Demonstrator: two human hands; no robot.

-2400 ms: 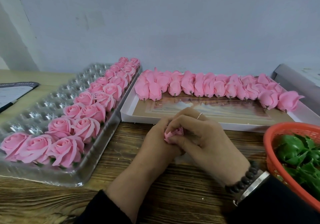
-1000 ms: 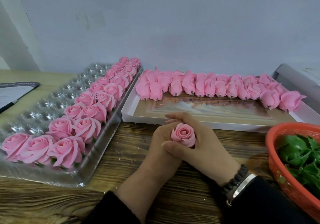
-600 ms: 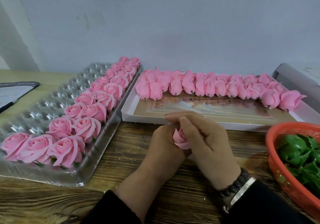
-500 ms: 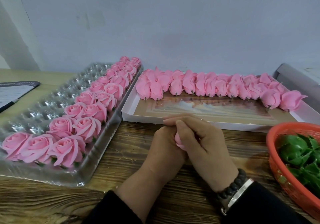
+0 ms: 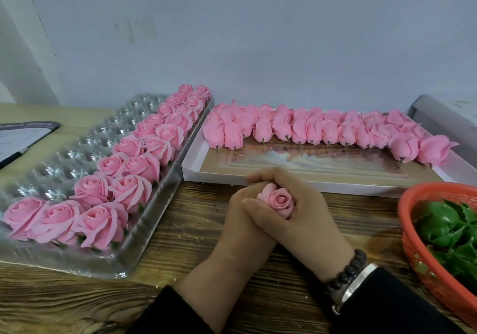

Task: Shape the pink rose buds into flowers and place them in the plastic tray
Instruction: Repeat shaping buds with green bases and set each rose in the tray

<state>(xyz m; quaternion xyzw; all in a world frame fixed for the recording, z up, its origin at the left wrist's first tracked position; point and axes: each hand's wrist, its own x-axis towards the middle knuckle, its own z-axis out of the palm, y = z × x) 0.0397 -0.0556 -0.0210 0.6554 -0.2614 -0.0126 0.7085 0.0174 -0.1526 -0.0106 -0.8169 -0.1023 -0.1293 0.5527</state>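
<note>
A dark wooden table [image 5: 185, 233] stands against a plain grey wall [image 5: 258, 37]. Both hands, the left hand [image 5: 242, 220] and the right hand [image 5: 304, 215], curl around one pink rose [image 5: 280, 202] just in front of the white box [image 5: 320, 185] of buds [image 5: 309, 129]. Left of the box, the plastic tray [image 5: 108, 264] holds two rows of shaped flowers [image 5: 129, 168]; the writing on the dark card [image 5: 23, 135] is too blurred to read.

Quick count: one clear plastic tray [image 5: 144, 233], one white box [image 5: 196, 168], one orange basket [image 5: 413, 243]. Shaped roses [image 5: 131, 189] in the tray, roughly twenty-one. Buds [image 5: 299, 127] in the box: too bunched to count. One rose [image 5: 280, 200] in hand.
</note>
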